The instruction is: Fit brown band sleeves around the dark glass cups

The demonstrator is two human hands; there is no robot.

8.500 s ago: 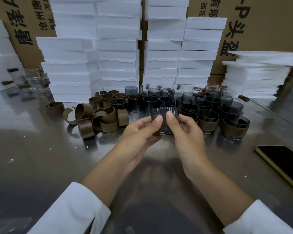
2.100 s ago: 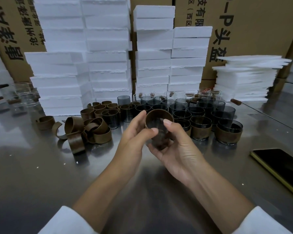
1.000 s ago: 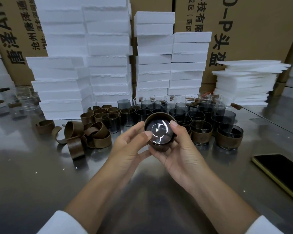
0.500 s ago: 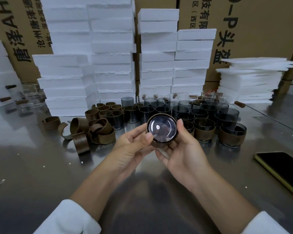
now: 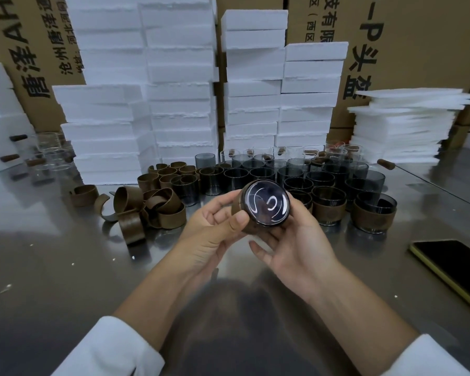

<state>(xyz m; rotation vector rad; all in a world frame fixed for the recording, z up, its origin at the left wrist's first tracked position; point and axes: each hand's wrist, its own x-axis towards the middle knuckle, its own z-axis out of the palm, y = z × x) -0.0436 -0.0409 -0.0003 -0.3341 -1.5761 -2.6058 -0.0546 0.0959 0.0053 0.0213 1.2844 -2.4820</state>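
A dark glass cup [image 5: 266, 203] is held up over the steel table [image 5: 65, 267], its shiny base turned toward me and a brown band sleeve [image 5: 253, 229] wrapped around its wall. My left hand [image 5: 215, 226] grips the sleeved cup from the left, thumb on its near edge. My right hand [image 5: 291, 240] cradles it from below and the right, fingers curled under it. A heap of loose brown sleeves [image 5: 152, 204] lies to the left. Several bare dark cups [image 5: 291, 172] stand behind, and sleeved cups [image 5: 375, 211] stand at the right.
Stacks of white foam blocks [image 5: 179, 104] and cardboard boxes [image 5: 407, 36] wall off the back. Thin foam sheets [image 5: 402, 126] are piled at back right. A phone [image 5: 451, 264] lies at the right edge. Clear glasses [image 5: 49, 156] stand at far left.
The cup has tipped further so its base faces me, and both hands have shifted slightly right with it. My left thumb now sits on the sleeve's near edge.
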